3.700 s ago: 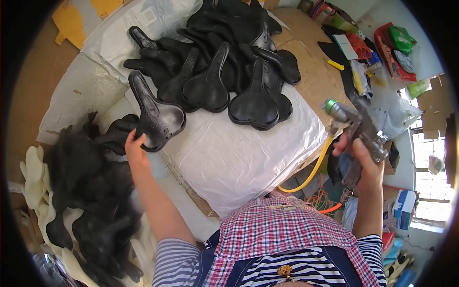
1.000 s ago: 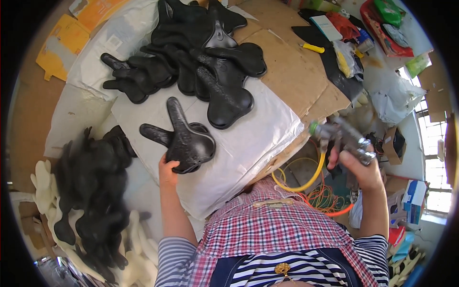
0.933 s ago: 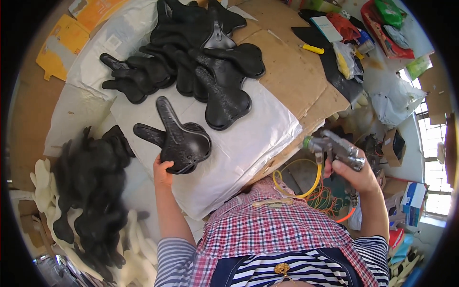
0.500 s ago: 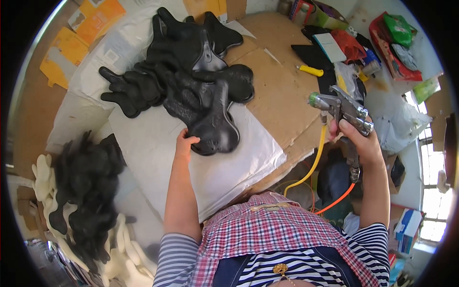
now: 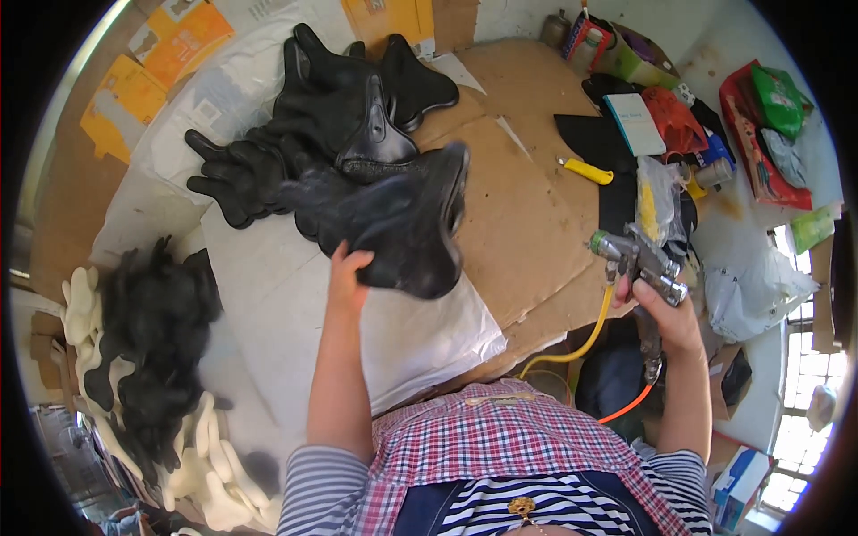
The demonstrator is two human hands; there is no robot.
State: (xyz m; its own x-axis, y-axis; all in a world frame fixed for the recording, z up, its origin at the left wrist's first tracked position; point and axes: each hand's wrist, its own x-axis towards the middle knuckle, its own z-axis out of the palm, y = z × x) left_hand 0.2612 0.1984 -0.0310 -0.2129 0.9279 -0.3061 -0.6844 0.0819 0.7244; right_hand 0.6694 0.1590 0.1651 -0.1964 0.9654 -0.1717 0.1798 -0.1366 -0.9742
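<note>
My left hand point(image 5: 347, 272) grips the near edge of a glossy black moulded piece point(image 5: 393, 237), shaped like a saddle, with thumb on top. That piece is tilted up on its side over the white sheet point(image 5: 268, 286) and cardboard. My right hand point(image 5: 661, 313) is wrapped round a metal spray gun point(image 5: 645, 263) with a green-ringed nozzle pointing left. A yellow hose point(image 5: 581, 348) and an orange hose point(image 5: 627, 405) run from the gun. Further back lies a heap of similar black pieces point(image 5: 326, 116), overlapping each other.
At lower left, black pieces point(image 5: 156, 330) lie over cream-coloured moulded pieces point(image 5: 219, 473). Brown cardboard point(image 5: 527, 205) covers the table's right part. On its far right are a yellow-handled cutter point(image 5: 587, 171), a pale blue book point(image 5: 635, 125) and plastic bags point(image 5: 755, 290).
The black piece in my left hand has been tipped up, its far end swinging right and upward. My right hand and the spray gun have dropped slightly lower.
</note>
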